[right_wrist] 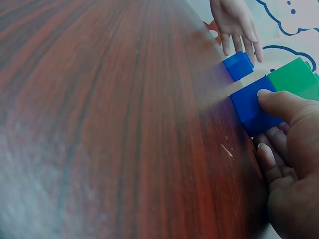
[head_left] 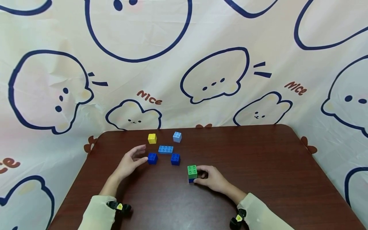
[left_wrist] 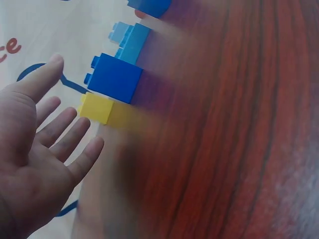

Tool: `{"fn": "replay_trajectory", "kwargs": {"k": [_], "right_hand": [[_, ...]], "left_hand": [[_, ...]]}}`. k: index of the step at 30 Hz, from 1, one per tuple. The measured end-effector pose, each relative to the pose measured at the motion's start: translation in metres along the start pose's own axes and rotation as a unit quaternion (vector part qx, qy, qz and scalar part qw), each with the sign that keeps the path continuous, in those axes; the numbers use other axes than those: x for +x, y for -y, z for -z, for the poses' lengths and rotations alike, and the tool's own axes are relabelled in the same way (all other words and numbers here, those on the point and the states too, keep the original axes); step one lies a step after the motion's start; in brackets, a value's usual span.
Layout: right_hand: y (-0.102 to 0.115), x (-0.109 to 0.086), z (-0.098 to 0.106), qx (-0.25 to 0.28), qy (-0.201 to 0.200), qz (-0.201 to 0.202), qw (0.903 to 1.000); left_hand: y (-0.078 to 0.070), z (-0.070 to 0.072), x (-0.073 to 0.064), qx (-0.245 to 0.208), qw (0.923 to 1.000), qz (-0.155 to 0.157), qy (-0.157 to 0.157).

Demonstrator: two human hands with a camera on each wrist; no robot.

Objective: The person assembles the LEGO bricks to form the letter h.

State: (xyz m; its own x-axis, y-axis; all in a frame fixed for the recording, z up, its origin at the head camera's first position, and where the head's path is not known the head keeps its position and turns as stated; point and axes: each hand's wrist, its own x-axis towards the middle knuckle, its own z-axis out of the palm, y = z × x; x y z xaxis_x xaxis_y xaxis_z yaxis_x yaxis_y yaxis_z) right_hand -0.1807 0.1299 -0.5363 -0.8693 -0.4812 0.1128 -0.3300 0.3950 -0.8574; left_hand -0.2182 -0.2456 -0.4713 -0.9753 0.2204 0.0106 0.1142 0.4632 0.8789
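My right hand (head_left: 214, 179) holds a two-brick stack, a green brick (head_left: 192, 171) on top of a dark blue brick (right_wrist: 256, 105). In the right wrist view its thumb lies against the blue brick's side; the fingers are partly hidden behind the stack. My left hand (head_left: 129, 162) has its fingers spread and relaxed with nothing in them. Its thumb tip comes close to the left side of another dark blue brick (head_left: 152, 158). In the left wrist view that brick (left_wrist: 114, 78) stands just beyond the thumb, with the yellow brick (left_wrist: 97, 108) past the fingertips.
A second loose dark blue brick (head_left: 175, 159) stands between the hands. Behind it lie a long light blue brick (head_left: 165, 149), a small light blue brick (head_left: 177, 137) and the yellow brick near the back edge of the brown table (head_left: 244, 153). A patterned cloth (head_left: 172, 76) hangs behind.
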Motion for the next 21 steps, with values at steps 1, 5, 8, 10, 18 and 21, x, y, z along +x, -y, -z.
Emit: {"fn": "replay_trajectory", "kwargs": {"k": [1,5,8,10,18,21], "right_hand": [[0.0,0.0,0.0,0.0,0.002,-0.004,1.0],[0.001,-0.001,0.0,0.002,0.004,-0.01,0.9999],[0.001,-0.001,0.0,0.004,0.004,-0.01,0.9999],[0.002,-0.001,0.0,0.004,0.003,-0.01,0.9999],[0.0,-0.001,-0.001,0.006,0.003,-0.005,1.0],[0.0,-0.001,-0.001,0.006,0.002,-0.004,1.0]], "left_hand": [[-0.002,0.0,0.0,-0.002,1.0,0.005,0.003],[0.001,-0.004,0.003,-0.002,0.9999,0.011,0.01],[0.015,-0.007,0.009,-0.003,0.9999,0.01,0.009],[0.025,-0.008,0.013,0.0,0.9999,0.013,0.006],[0.034,-0.011,0.018,0.013,0.9995,0.024,0.015],[0.033,-0.012,0.018,0.016,0.9993,0.031,0.013]]}}
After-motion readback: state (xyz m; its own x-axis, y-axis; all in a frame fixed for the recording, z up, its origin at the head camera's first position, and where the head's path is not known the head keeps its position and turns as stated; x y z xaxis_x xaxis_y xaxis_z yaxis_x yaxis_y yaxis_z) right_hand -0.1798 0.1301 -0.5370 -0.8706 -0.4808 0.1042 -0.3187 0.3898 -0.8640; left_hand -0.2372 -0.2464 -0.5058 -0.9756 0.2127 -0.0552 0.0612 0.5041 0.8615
